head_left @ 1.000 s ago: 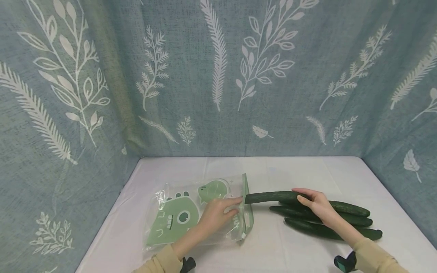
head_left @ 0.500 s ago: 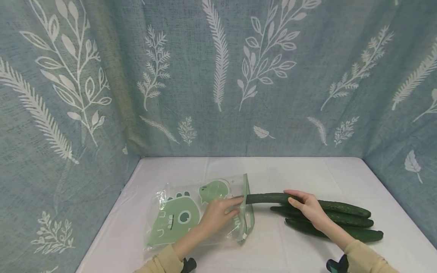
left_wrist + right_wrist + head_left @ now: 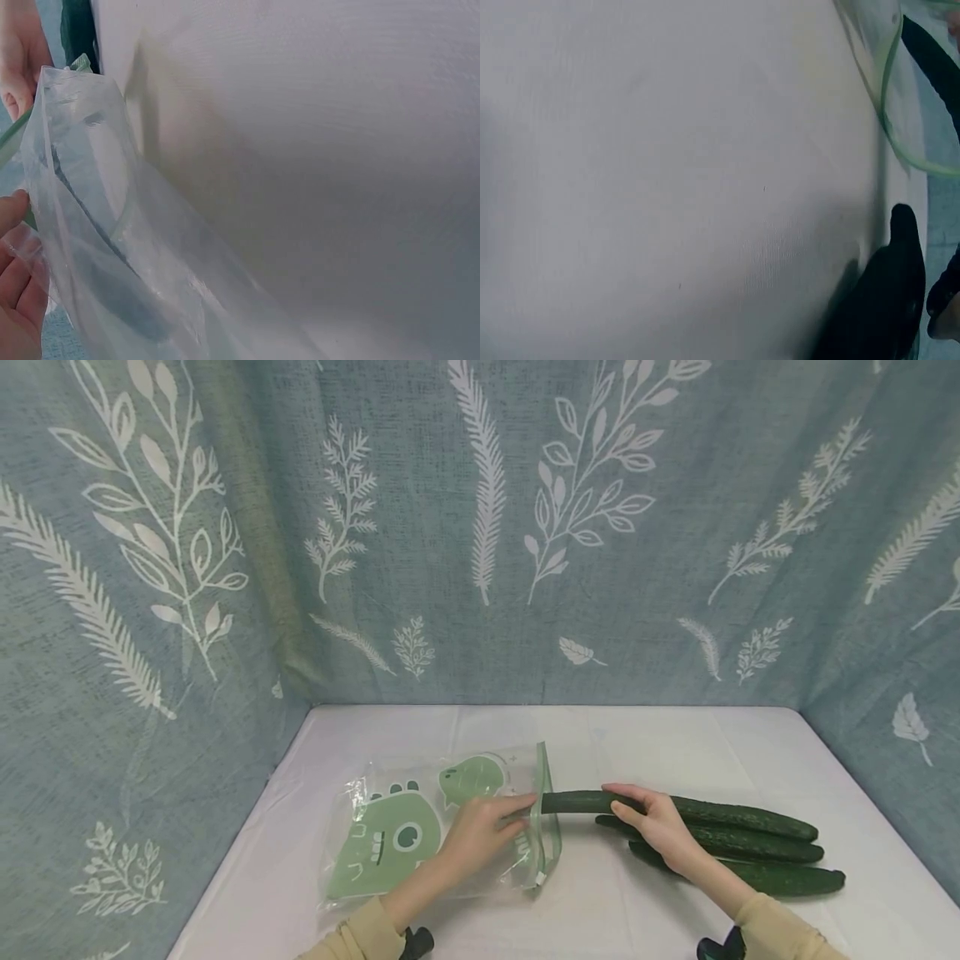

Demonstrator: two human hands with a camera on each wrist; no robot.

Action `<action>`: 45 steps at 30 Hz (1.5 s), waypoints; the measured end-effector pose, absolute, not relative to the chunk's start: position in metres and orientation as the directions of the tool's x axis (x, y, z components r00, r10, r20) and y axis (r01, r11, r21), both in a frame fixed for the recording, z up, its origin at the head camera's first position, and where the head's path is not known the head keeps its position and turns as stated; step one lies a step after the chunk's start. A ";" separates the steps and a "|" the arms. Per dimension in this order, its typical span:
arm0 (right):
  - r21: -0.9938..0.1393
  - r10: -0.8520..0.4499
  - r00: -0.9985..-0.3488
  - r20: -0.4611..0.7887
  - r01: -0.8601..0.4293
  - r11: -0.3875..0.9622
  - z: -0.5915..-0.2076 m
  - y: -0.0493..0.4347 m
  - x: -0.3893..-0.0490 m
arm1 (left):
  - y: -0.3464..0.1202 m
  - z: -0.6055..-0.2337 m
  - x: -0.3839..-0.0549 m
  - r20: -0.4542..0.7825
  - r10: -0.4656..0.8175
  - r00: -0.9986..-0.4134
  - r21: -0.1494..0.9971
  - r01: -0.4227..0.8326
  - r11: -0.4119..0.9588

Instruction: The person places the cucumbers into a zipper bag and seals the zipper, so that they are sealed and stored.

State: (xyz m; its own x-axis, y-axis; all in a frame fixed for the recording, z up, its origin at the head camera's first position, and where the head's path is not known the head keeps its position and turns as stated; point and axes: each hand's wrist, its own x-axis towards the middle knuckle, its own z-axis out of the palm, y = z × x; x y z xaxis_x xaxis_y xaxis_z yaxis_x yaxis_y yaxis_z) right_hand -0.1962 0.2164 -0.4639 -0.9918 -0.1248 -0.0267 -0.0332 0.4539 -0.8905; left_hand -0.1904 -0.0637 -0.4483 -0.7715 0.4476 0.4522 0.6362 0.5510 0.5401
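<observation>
Plainly, we have one container: a clear zip bag (image 3: 375, 860) printed with green cartoon creatures, lying on the white tablecloth (image 3: 637, 743), its green-edged mouth (image 3: 543, 777) facing the cucumbers. One end of the held cucumber (image 3: 573, 802) passes into that mouth; in the left wrist view we see a long dark shape inside the film. The left hand (image 3: 476, 831) pinches the bag's edge between thumb and fingers, while the right hand (image 3: 656, 827) grips the cucumber. We count four cucumbers: that one, plus three resting cucumbers (image 3: 750, 842) side by side on the cloth. The right hand hides part of these, and the left hand covers some of the print. Behind everything we see a blue-green curtain (image 3: 420, 527) patterned with white leaves.
</observation>
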 end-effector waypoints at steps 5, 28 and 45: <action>-0.894 -0.123 -0.992 -0.014 -0.043 0.446 -0.466 0.204 -0.196 | -0.064 -0.448 -0.190 0.447 0.444 -0.776 0.547 0.630 0.551; -0.916 -0.191 -0.978 0.079 -0.147 0.373 -0.483 0.145 -0.196 | -0.064 -0.452 -0.191 0.472 0.439 -0.764 0.560 0.645 0.520; -0.962 -0.240 -0.970 0.022 -0.086 0.260 -0.483 0.114 -0.197 | -0.060 -0.452 -0.191 0.498 0.443 -0.746 0.550 0.666 0.504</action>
